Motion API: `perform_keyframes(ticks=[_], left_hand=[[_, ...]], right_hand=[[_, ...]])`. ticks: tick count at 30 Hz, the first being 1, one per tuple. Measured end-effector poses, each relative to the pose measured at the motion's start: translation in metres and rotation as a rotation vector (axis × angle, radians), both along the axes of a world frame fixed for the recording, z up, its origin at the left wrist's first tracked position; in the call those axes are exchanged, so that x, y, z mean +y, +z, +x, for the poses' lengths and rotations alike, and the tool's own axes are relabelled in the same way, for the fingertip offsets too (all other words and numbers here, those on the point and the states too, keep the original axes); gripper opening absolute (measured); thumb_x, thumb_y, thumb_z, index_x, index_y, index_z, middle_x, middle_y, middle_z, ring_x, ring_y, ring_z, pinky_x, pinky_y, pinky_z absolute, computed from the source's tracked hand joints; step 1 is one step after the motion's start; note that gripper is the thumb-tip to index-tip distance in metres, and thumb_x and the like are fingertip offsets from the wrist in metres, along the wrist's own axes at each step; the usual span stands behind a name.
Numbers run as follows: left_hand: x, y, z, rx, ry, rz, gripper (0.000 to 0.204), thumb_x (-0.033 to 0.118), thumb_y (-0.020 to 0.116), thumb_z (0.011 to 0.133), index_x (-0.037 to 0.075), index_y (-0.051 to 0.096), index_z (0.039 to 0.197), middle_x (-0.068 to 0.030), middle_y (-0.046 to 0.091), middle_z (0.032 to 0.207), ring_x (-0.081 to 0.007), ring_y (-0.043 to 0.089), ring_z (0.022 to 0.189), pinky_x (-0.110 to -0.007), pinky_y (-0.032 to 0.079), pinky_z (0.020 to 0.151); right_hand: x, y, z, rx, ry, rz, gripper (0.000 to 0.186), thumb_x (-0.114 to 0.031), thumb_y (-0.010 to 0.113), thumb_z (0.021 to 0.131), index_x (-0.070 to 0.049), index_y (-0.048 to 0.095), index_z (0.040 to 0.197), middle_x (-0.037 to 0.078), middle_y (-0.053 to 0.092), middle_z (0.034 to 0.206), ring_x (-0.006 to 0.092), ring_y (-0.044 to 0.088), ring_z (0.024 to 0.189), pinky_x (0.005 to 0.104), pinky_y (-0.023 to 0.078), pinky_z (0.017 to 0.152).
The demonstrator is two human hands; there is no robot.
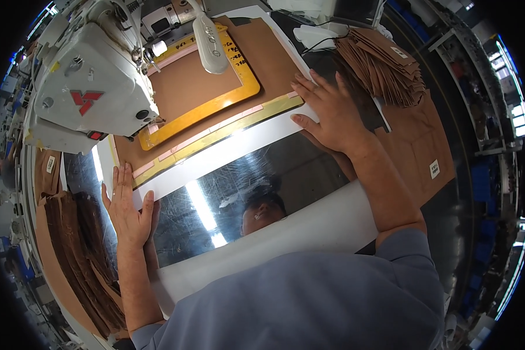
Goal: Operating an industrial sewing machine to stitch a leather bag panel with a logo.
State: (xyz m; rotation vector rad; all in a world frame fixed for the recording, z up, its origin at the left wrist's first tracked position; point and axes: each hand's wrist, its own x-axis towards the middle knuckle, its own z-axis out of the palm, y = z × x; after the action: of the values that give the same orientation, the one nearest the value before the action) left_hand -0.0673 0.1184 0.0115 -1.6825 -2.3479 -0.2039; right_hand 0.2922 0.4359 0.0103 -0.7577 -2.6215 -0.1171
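Observation:
My left hand [128, 207] lies with fingers extended on the left end of a white board [204, 158] bearing a sheet of brown material [274, 67]. My right hand [326, 114] rests at the board's right end, fingers spread near a yellow strip [227, 129] with pink pieces along it. A yellow frame [198, 108] with handwritten marks sits on the brown sheet, partly hidden by the white sewing-machine head [81, 87] and a hanging white oblong device [210, 44]. Beneath my hands is a polished metal surface [210, 198] reflecting a person's head and a light.
Brown cut pieces are stacked at upper right [379, 64], with a flat labelled one [417, 163] below them. More brown pieces [76, 251] lie at left. A pale rounded table edge [268, 233] runs before my body. Shelving with blue bins [484, 186] stands at far right.

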Motion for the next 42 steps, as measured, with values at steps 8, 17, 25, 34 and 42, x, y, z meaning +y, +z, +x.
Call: perform_keyframes(ticks=[8,17,25,34,42], left_hand=[[0.004,0.012,0.011,-0.041,0.041,0.027,0.071,0.042,0.064,0.09,-0.001,0.055,0.146,-0.0193,0.057,0.149,-0.0319,0.047,0.146,-0.053,0.016,0.125],[0.0,0.007,0.011,-0.117,0.072,0.082,0.078,0.049,0.064,0.088,0.0,0.054,0.147,-0.0185,0.054,0.153,-0.0309,0.041,0.15,-0.052,0.016,0.127],[0.002,0.004,0.007,-0.073,0.088,-0.01,0.081,0.052,0.061,0.088,0.0,0.052,0.15,-0.0183,0.052,0.155,-0.0296,0.04,0.151,-0.052,0.016,0.127],[0.003,0.007,0.009,-0.071,0.109,0.002,0.08,0.05,0.061,0.089,-0.001,0.052,0.15,-0.0177,0.05,0.157,-0.0313,0.037,0.153,-0.053,0.016,0.127],[0.001,0.005,0.011,-0.055,0.116,-0.012,0.079,0.048,0.062,0.089,-0.001,0.05,0.15,-0.0168,0.05,0.157,-0.0312,0.036,0.154,-0.052,0.016,0.127]], right_hand=[[0.002,0.006,0.002,-0.1,0.032,-0.124,0.061,-0.045,0.056,0.102,-0.007,0.053,0.149,0.014,0.053,0.154,0.0363,0.042,0.149,0.0549,0.031,0.122],[0.003,0.007,0.001,-0.103,0.069,-0.142,0.057,-0.041,0.054,0.104,-0.006,0.053,0.15,0.015,0.053,0.154,0.0374,0.041,0.149,0.0531,0.031,0.122],[0.004,0.007,0.0,-0.114,0.068,-0.126,0.058,-0.039,0.054,0.104,-0.005,0.051,0.151,0.016,0.052,0.155,0.0377,0.04,0.149,0.0527,0.03,0.122],[0.005,0.003,0.003,-0.105,0.057,-0.136,0.061,-0.044,0.054,0.104,-0.007,0.05,0.152,0.016,0.052,0.155,0.0358,0.039,0.151,0.0521,0.028,0.124],[0.003,0.003,0.004,-0.096,0.048,-0.139,0.063,-0.049,0.052,0.104,-0.007,0.052,0.15,0.018,0.051,0.155,0.037,0.039,0.151,0.054,0.028,0.123]])
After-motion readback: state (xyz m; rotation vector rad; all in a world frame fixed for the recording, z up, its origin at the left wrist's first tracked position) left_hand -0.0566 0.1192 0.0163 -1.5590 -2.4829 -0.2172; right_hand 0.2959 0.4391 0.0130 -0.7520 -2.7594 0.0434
